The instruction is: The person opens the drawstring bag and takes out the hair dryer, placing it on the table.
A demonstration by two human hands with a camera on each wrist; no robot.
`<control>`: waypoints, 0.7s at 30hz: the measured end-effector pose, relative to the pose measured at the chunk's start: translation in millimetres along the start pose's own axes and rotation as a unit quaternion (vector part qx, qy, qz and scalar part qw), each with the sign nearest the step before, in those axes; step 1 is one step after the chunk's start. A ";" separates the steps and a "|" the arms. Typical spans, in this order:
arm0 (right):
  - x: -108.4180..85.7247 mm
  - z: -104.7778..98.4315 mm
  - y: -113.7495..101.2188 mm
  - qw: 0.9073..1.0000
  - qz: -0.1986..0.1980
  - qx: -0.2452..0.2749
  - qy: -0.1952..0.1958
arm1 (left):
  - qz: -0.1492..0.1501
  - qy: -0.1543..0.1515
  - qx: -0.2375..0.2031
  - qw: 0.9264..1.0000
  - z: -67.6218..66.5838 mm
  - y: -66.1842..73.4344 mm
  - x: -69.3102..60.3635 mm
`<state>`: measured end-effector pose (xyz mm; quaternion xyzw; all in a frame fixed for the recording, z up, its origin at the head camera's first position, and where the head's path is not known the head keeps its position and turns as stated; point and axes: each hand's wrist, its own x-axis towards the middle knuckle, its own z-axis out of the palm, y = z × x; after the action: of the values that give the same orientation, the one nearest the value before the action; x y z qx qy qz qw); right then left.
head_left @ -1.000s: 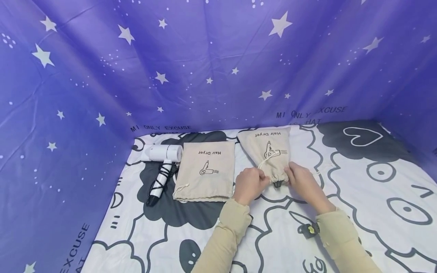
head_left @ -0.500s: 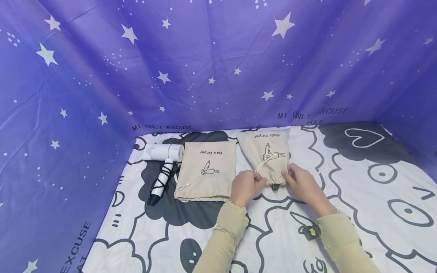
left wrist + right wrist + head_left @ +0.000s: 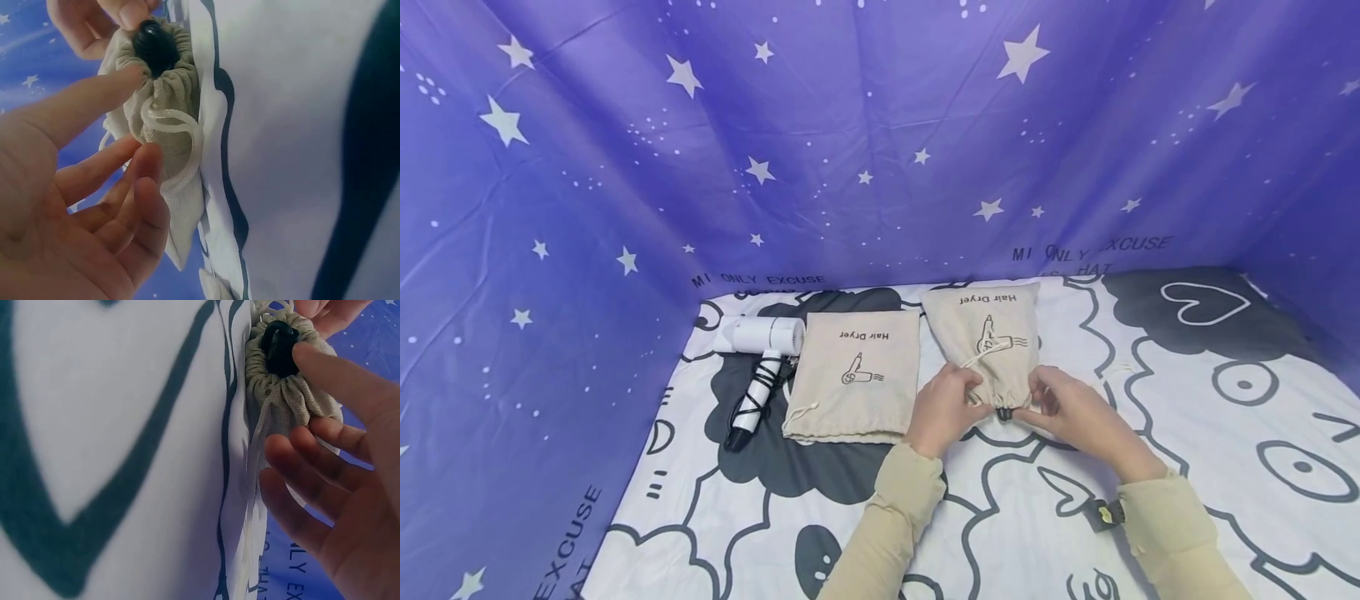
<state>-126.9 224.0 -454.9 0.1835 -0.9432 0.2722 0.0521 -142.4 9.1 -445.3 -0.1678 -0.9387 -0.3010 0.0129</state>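
A beige drawstring bag (image 3: 1011, 321) printed "Hair Dryer" lies at the right, filled out by something inside. Its mouth is gathered around a black end (image 3: 156, 50) that pokes out toward me. My left hand (image 3: 942, 408) pinches the left side of the gathered mouth, the thumb close to the black end. On the opposite side my right hand (image 3: 1078, 415) pinches the rim, its thumb (image 3: 325, 369) against the edge of the opening. A white drawcord (image 3: 181, 119) loops loosely on the bag's left side. The rest of the contents is hidden by cloth.
A second beige bag (image 3: 861, 404), lying flat, is left of the hands. Beside it rests a white hair dryer (image 3: 763, 335) with a black cord wound around its handle (image 3: 757, 392). A white patterned cloth (image 3: 700, 533) covers the surface; a purple star curtain (image 3: 850, 125) stands behind.
Both hands have shifted their grips at the bag's mouth. Both thumbs have come down beside the black end, and the right fingers have spread from the thumb. The other things stayed put.
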 end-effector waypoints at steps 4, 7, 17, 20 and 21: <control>1.3 1.5 0.7 1.000 -0.006 -0.010 0.006 | 0.010 -0.006 0.022 1.000 1.8 1.2 2.5; 2.5 1.2 0.5 1.000 -0.014 -0.021 0.009 | 0.025 -0.007 0.032 0.999 2.1 2.9 4.0; 8.0 -0.1 -3.0 0.991 -0.082 -0.090 0.062 | 0.039 0.021 0.085 0.995 7.2 10.5 7.6; 9.7 1.0 -5.2 0.990 -0.082 -0.095 0.070 | 0.048 0.036 0.086 0.994 7.8 11.2 7.6; 10.1 1.3 -5.8 0.990 -0.081 -0.095 0.072 | 0.049 0.042 0.085 0.994 8.3 11.0 7.6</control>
<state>-134.1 215.5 -451.2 0.2332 -0.9405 0.1892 0.1591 -145.4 24.6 -444.9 -0.1990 -0.9501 -0.2261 0.0809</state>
